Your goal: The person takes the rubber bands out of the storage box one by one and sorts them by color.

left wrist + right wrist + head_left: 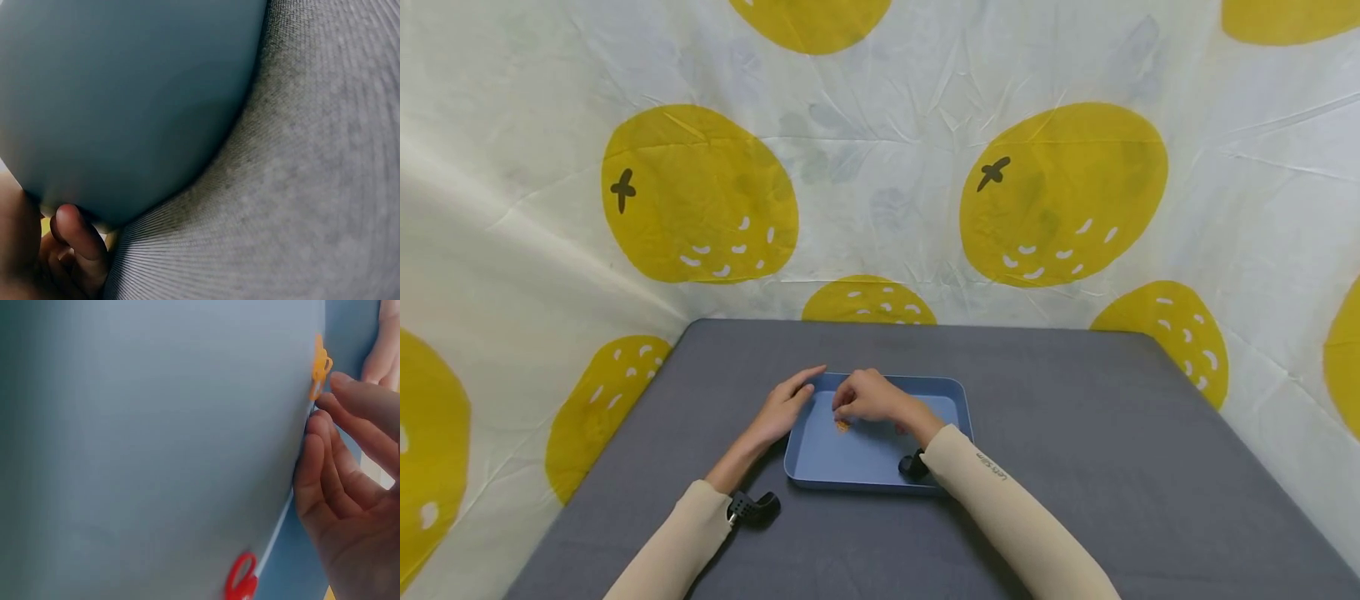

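Note:
A shallow blue tray [865, 467] lies on the grey table. My left hand [782, 408] rests at its left rim with the fingers extended, and the left wrist view shows fingertips [81, 234] by the tray's outer wall. Over the tray is my right hand [868, 396], its fingers loosely bent. A small orange plastic piece with loops [320, 365] lies on the tray floor just beside the right thumb and forefinger; I see no firm pinch on it. Nearer the right wrist lies a small red looped plastic piece [242, 578], partly cut off by the frame.
Grey cloth covers the table [1075, 433] around the tray. Behind it hangs a white curtain [880, 200] printed with yellow fruit. Black wrist cameras jut from both forearms, the left one [756, 508] just outside the tray, the right one [913, 467] over its front part.

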Demonstrator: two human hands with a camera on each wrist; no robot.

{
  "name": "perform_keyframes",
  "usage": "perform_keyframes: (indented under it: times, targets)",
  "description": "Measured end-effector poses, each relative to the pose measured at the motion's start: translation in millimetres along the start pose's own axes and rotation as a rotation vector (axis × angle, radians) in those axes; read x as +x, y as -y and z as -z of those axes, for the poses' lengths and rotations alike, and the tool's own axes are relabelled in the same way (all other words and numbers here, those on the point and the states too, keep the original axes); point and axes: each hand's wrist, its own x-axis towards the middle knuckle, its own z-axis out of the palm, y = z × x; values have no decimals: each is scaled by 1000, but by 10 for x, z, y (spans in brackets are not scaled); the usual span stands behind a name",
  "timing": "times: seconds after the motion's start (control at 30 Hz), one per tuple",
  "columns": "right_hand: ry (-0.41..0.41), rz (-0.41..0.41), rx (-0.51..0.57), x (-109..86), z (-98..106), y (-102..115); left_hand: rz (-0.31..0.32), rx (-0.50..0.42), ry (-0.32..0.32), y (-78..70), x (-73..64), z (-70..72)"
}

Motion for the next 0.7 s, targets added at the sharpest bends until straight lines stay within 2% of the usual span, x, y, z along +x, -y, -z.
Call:
perform_keyframes:
  times: [0.3, 0.47, 0.7]
  targets:
    - [-20, -23, -45, 65, -63, 7, 5, 11, -26, 5, -1, -2]
    - [-4, -51, -39, 84, -79, 11, 25, 23, -27, 14, -23, -9]
    - [29, -42, 11, 92, -30, -24, 25, 51, -36, -11, -8, -4]
